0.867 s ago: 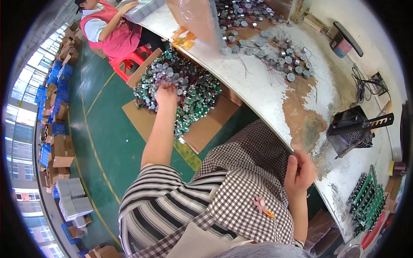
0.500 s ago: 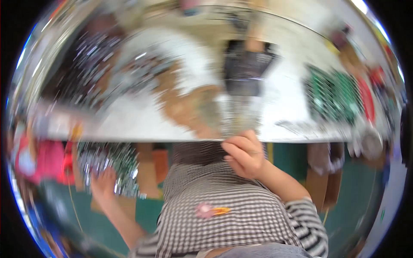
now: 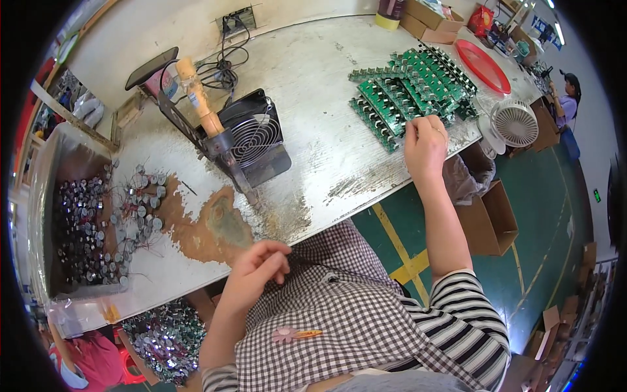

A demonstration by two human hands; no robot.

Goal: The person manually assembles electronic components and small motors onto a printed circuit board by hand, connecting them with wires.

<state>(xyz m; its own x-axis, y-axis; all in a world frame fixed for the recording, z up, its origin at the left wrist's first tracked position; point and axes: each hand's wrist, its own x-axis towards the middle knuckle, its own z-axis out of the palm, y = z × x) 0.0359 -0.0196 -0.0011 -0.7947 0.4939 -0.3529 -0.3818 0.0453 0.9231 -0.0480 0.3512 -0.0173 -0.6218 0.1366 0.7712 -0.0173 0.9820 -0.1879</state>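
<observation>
Far left on the counter (image 3: 326,85): clear plastic tray (image 3: 46,196) full of small metal cylindrical parts (image 3: 78,228), more of them loose just right of it (image 3: 137,209) on a worn brown patch. Below the counter edge, near left, a heap of the same parts (image 3: 166,340) in a box on the floor. Left hand (image 3: 258,271) is near the body, just off the near counter edge over a checked apron (image 3: 339,320); fingers curled with tips pinched together, cannot tell if anything is in them. Centre: wooden-handled tool on a black stand (image 3: 209,130), touching a black square fan (image 3: 255,140) just right of it; cables (image 3: 222,72) behind, far side. Right hand (image 3: 424,147) reaches out over the right part of the counter, fingers bent down onto the near end of rows of green circuit boards (image 3: 408,91), touching them; grip not clear. Far right of the boards: red round tray (image 3: 483,65), small white round fan (image 3: 514,123) at the counter edge. Open cardboard box (image 3: 490,219) on the green floor below. Another person (image 3: 567,98) works far right.
</observation>
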